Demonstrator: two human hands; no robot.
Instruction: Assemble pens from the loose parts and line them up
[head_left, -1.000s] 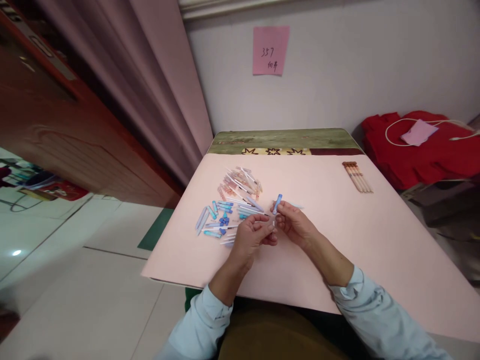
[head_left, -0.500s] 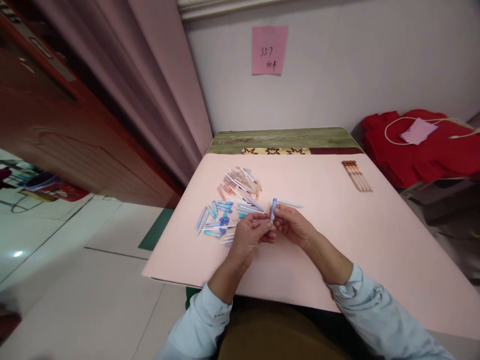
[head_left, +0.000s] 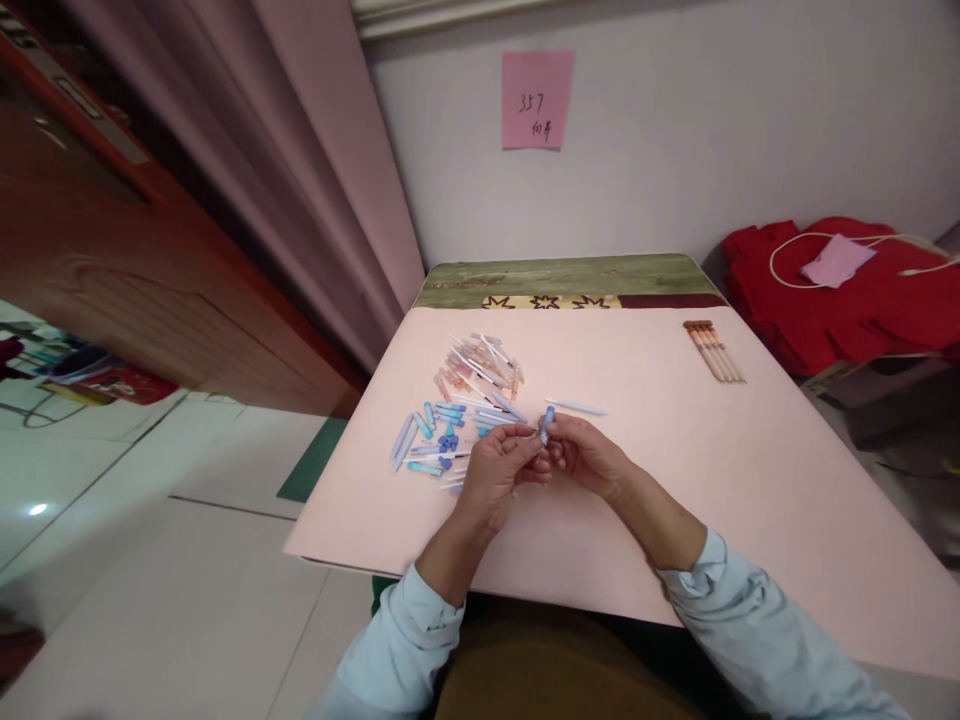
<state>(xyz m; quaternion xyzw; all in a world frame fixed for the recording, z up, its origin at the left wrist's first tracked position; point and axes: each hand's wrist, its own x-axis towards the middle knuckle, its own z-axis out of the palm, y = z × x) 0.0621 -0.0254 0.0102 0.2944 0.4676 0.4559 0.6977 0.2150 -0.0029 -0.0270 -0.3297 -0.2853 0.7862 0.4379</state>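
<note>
In front of my chest, a short blue pen barrel (head_left: 548, 417) stands nearly upright between my fingertips. My right hand (head_left: 594, 458) is closed on it, thumb and forefinger at its side. My left hand (head_left: 496, 472) pinches its lower end, which the fingers largely hide. Left of my hands lies a pile of blue pen parts (head_left: 425, 467), with light-blue barrels, small dark-blue pieces and white refills. Just behind it is a heap of orange-pink pen parts (head_left: 457, 375) with more refills. A slim pale-blue pen piece (head_left: 577, 407) lies alone beyond my right hand.
Several brown-topped pens (head_left: 714, 352) lie side by side at the table's (head_left: 637, 560) far right. A red cloth (head_left: 847, 315) with a white cable and pink paper is off to the right. A wooden door (head_left: 172, 300) and pink curtain (head_left: 322, 150) flank the left.
The blue barrel has sunk lower between my fingers, so less of it shows above them. My right hand has shifted slightly down around it. The piles look unchanged.
</note>
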